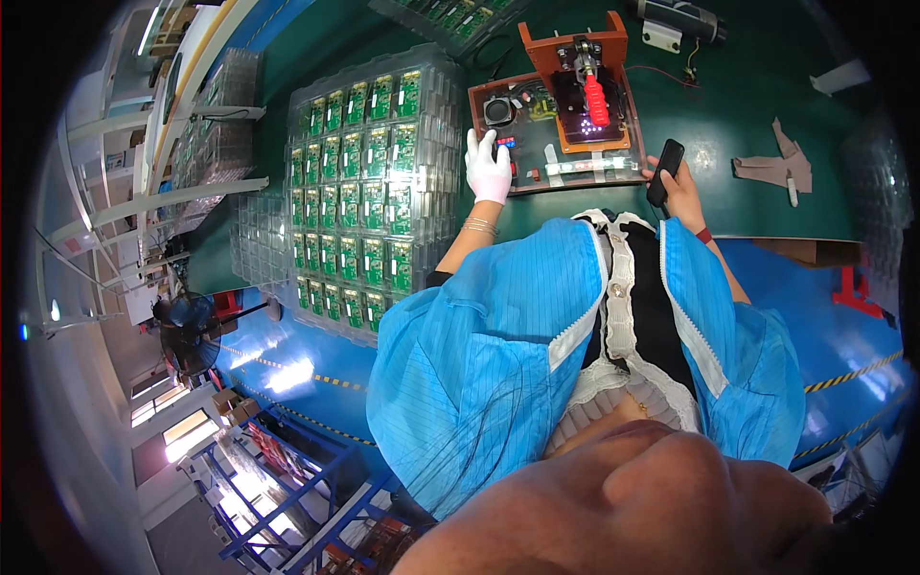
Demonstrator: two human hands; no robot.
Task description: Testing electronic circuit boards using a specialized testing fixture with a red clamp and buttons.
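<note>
My left hand, in a white glove, lies at the left edge of an orange-brown test fixture. Its fingers are spread and hold nothing. A bare right hand, my right hand, is closed around a slim black handheld device just off the fixture's right front corner. What the device is exactly, I cannot tell. On the fixture stands a toggle clamp with a red handle, over a dark plate with small lit spots. Wires and small parts show under the fixture's clear cover.
Left of the fixture, stacked clear trays hold rows of green circuit boards. More boards sit in a tray at the back. A beige glove lies on the green table at right. Behind is a dark cylindrical device with wires.
</note>
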